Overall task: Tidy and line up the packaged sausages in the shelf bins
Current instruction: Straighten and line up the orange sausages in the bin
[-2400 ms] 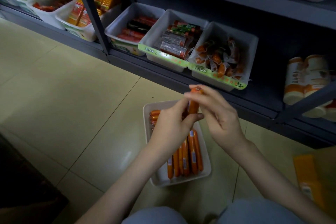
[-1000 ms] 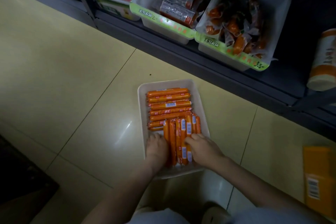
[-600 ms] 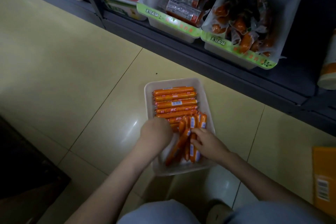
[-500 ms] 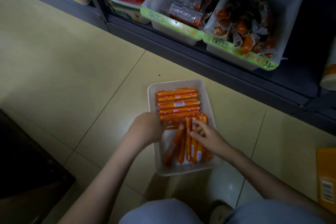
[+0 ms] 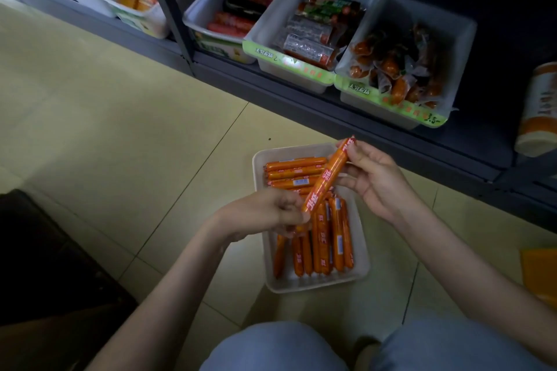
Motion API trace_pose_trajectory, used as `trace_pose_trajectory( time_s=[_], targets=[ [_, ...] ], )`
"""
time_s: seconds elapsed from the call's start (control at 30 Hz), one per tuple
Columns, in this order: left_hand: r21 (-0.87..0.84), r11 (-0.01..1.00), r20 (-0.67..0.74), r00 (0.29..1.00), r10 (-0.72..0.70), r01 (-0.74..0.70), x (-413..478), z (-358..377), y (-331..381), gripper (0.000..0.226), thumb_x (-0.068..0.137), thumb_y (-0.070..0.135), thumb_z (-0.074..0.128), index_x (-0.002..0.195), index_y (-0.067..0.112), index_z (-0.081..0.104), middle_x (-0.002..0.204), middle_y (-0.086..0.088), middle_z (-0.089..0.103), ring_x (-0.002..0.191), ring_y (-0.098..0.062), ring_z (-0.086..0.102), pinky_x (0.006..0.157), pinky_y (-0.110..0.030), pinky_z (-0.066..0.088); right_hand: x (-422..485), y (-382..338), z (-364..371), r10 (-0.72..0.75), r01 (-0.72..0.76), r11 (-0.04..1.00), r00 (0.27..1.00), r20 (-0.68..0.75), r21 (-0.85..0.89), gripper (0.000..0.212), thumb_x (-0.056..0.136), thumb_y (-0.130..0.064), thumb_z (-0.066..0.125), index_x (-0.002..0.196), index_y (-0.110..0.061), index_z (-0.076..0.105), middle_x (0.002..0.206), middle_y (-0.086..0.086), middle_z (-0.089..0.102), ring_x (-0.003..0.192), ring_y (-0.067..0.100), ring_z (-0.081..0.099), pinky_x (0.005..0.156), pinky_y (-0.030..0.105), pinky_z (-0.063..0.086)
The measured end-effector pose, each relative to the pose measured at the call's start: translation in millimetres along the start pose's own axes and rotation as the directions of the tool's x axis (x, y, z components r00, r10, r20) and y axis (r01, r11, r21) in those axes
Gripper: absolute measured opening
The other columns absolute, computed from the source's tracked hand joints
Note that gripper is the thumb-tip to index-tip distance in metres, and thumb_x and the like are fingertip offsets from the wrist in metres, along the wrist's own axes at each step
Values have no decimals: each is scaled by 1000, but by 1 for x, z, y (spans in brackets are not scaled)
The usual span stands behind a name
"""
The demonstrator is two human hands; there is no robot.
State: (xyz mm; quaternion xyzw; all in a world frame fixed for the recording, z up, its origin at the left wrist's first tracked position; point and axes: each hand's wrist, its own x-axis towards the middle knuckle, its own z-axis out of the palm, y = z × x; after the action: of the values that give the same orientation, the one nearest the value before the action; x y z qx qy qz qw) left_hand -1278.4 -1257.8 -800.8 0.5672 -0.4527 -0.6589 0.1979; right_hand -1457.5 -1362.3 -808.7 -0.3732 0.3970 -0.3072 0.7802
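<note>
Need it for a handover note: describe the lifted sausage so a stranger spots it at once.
Below the shelf, a white tray sits on the floor. Above it, the left hand and right hand hold one orange sausage by its ends. It alone is raised and slanted; the others lie in the tray.

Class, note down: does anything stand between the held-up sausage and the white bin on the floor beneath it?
Nothing visible does. The left hand and right hand hold the sausage in open air over the white bin; only packed sausages lie below.
</note>
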Motion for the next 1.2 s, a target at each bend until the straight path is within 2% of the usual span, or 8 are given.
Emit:
trace_pose_trajectory(
  time_s=[0.23, 0.4, 0.57, 0.8, 0.93, 1.07, 1.13, 1.2],
  targets=[
    [175, 969, -312, 924, 221, -173, 10, 13, 24, 15, 92, 30, 59, 106, 26, 62, 102, 2, 69, 96, -13, 65, 89, -39, 52, -21, -25, 26, -241, 246, 941, 969, 48, -232, 28, 78, -8, 64, 107, -7, 64, 96, 8, 69, 89, 15, 67, 77, 25, 57],
    [475, 855, -468, 763, 447, -210, 8, 24, 39, 9, 87, 27, 63, 86, 28, 54, 75, 10, 61, 72, -10, 59, 66, -32, 46, -41, -43, 40, -453, 496, 730, 866, 211, -470, 35, 77, 4, 71, 100, -22, 67, 99, 1, 72, 97, 15, 67, 86, 26, 54],
    [520, 823, -534, 665, 521, -227, 1, 31, 47, 6, 94, 20, 53, 97, 25, 50, 82, 5, 64, 80, -16, 62, 65, -27, 41, -53, -37, 48, -597, 621, 479, 749, 289, -620, 41, 84, -3, 69, 113, -31, 60, 110, -17, 65, 106, 7, 62, 93, 25, 49],
    [249, 890, -729, 532, 431, -381, -12, 37, 53, 23, 94, 5, 49, 111, 19, 55, 82, 14, 61, 77, 2, 61, 71, -13, 46, -53, -32, 42, -352, 719, 27, 657, 666, -694, 61, 95, -20, 53, 149, -33, 26, 150, -23, 23, 139, -4, 22, 112, 13, 20],
    [-524, 644, -681, 729, 75, -557, -20, 30, 62, 17, 101, 14, 39, 104, 12, 56, 90, -5, 67, 79, -13, 69, 64, -25, 57, -52, -27, 26, -327, 692, -34, 674, 662, -721, 42, 95, -33, 46, 137, -33, 47, 143, -8, 43, 132, 4, 37, 108, 29, 35],
    [-791, 413, -497, 868, -2, -452, -24, 29, 65, 26, 101, 17, 40, 108, -3, 55, 82, -13, 70, 74, -19, 71, 58, -24, 57, -56, -26, 26, -448, 734, -89, 574, 685, -673, 39, 91, -20, 56, 129, -24, 53, 130, -2, 55, 120, 12, 50, 103, 24, 39],
    [-745, 544, -456, 890, 5, -385, -24, 37, 64, 31, 101, 24, 39, 106, -1, 56, 83, -13, 71, 77, -19, 71, 63, -25, 58, -57, -27, 27, -523, 753, -130, 501, 690, -645, 31, 89, -15, 60, 120, -13, 61, 123, 2, 60, 116, 14, 54, 101, 24, 41],
    [-348, 906, -534, 845, 20, -240, -23, 43, 63, 34, 102, 34, 34, 111, 9, 56, 96, -8, 68, 86, -17, 67, 78, -32, 57, -59, -28, 27, -593, 756, -105, 474, 651, -646, 26, 88, -12, 61, 115, -11, 63, 118, 1, 62, 113, 14, 57, 99, 27, 45]
  ],
)
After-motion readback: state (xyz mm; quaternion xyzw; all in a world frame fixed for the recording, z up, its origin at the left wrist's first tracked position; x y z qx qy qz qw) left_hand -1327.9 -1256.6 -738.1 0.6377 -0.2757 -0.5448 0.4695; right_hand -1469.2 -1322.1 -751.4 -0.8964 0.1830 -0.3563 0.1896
